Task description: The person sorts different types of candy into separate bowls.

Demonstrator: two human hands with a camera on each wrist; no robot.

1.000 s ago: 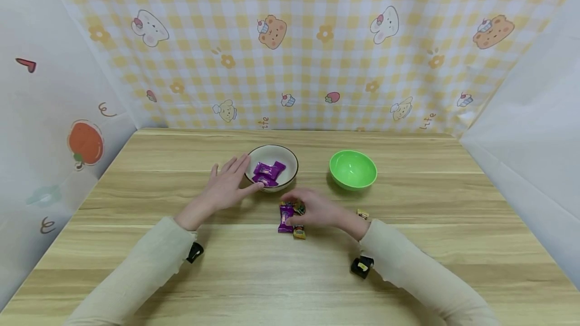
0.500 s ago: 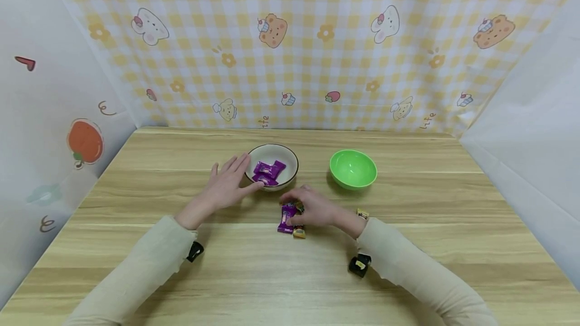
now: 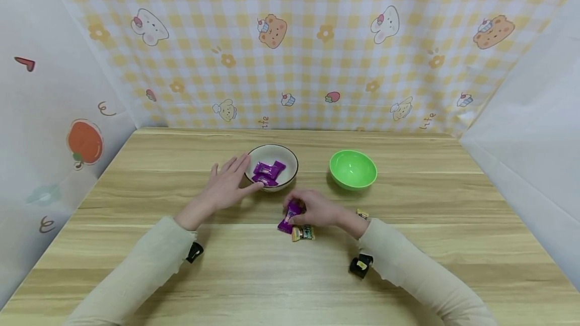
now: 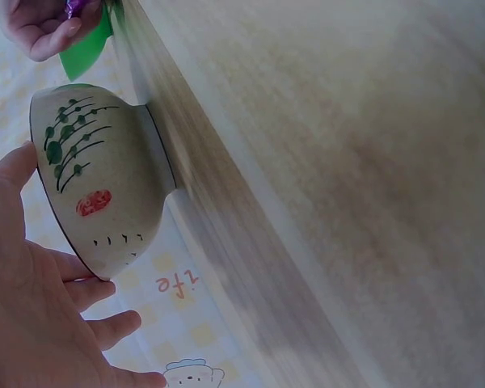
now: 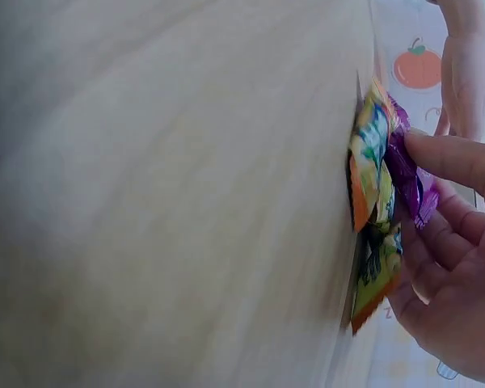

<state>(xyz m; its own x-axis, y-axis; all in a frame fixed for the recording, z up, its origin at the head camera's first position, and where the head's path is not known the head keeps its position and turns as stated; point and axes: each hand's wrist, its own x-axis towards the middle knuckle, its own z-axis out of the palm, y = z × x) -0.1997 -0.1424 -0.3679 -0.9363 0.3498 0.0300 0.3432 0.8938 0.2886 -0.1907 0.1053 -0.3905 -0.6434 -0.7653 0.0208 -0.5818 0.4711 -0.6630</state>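
My right hand (image 3: 317, 209) pinches a purple-wrapped candy (image 3: 290, 217) between thumb and fingers, just in front of the patterned bowl. In the right wrist view this purple candy (image 5: 402, 166) is tilted, beside several yellow-wrapped candies (image 5: 377, 271) lying on the table. One yellow candy (image 3: 303, 233) shows in the head view below my hand; the others are hidden by it. My left hand (image 3: 226, 187) rests on the near-left rim of a cream bowl (image 3: 289, 162) with a dark edge. Its fingers are spread and fairly straight. Several purple candies (image 3: 267, 171) lie inside that bowl.
A green bowl (image 3: 353, 177) stands to the right of the cream one. Near my right wrist lies another yellow candy (image 3: 362, 214), partly behind the sleeve. A wooden table (image 3: 254, 275) carries everything, with a checked cloth (image 3: 308, 64) hanging behind.
My right fingers have closed on the purple candy, which has turned and shifted slightly up and right. A yellow candy beside it now lies crosswise. The left hand stays put.
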